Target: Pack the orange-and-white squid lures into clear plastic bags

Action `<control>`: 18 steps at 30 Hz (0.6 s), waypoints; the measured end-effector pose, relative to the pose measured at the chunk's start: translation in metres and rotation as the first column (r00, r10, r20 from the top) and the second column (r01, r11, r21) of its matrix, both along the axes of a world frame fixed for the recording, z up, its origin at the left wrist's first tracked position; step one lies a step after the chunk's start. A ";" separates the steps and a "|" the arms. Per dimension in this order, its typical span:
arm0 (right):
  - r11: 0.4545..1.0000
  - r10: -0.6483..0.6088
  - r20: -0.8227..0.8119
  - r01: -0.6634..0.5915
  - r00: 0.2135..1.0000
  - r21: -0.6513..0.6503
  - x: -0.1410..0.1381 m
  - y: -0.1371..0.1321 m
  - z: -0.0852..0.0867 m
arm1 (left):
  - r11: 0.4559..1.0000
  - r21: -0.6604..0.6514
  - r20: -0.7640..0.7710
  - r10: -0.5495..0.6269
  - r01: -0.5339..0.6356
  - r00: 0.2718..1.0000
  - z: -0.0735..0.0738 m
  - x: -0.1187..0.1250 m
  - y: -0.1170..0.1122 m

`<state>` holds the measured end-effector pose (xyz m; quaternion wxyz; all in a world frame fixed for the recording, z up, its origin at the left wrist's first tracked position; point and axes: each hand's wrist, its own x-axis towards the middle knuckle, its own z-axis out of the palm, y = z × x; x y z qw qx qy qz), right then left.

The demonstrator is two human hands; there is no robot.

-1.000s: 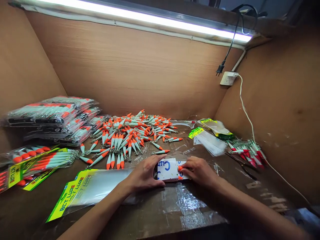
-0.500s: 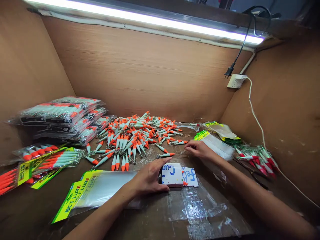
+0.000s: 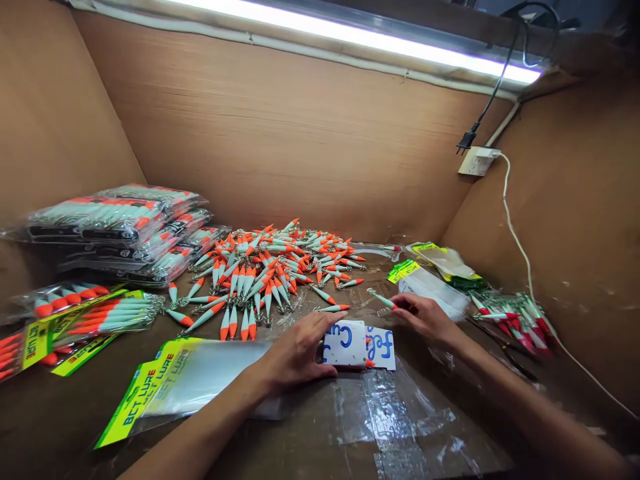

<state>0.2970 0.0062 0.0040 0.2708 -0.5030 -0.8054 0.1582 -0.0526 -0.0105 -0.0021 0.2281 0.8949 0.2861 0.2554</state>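
Note:
In my right hand (image 3: 427,319) is a fishing lure (image 3: 381,299), pinched by its orange end, its hooked end pointing left toward the pile. My left hand (image 3: 299,350) grips the left side of a small white box (image 3: 346,347) with blue handwriting, thumb in front and fingers behind. Orange tips show at the box's right part, over a white card (image 3: 384,353) that also has blue writing. Just behind the box lies a single lure (image 3: 333,308). Farther back is a large heap of orange-and-white lures (image 3: 270,263).
Clear bags with yellow headers (image 3: 165,380) lie left of the box. Filled packs (image 3: 110,320) and stacked bundles (image 3: 105,220) are at the left. More bags (image 3: 433,297) and red-and-white lures (image 3: 515,320) sit at the right. A white cord (image 3: 515,233) hangs from the wall socket.
My right hand has picked up a lure near the pile's right edge and drawn it right and slightly toward me. My left hand stays on the box. The view has shifted slightly.

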 end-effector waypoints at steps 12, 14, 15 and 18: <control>0.990 0.023 0.135 -0.042 0.991 0.137 -0.021 -0.045 -0.002 | 0.995 0.102 0.027 0.006 -0.009 1.000 0.005 0.003 -0.002; 0.976 -0.004 0.195 -0.038 0.981 0.213 -0.033 -0.043 -0.001 | 0.995 0.101 0.030 0.020 -0.023 0.999 0.005 0.003 -0.002; 0.968 -0.017 0.231 -0.042 0.973 0.249 -0.039 -0.042 0.000 | 0.995 0.093 0.035 0.028 -0.031 0.999 0.004 0.003 -0.003; 0.943 -0.030 0.324 -0.081 0.946 0.324 -0.055 -0.039 0.000 | 0.998 0.057 0.052 0.038 -0.041 0.998 0.003 0.004 -0.004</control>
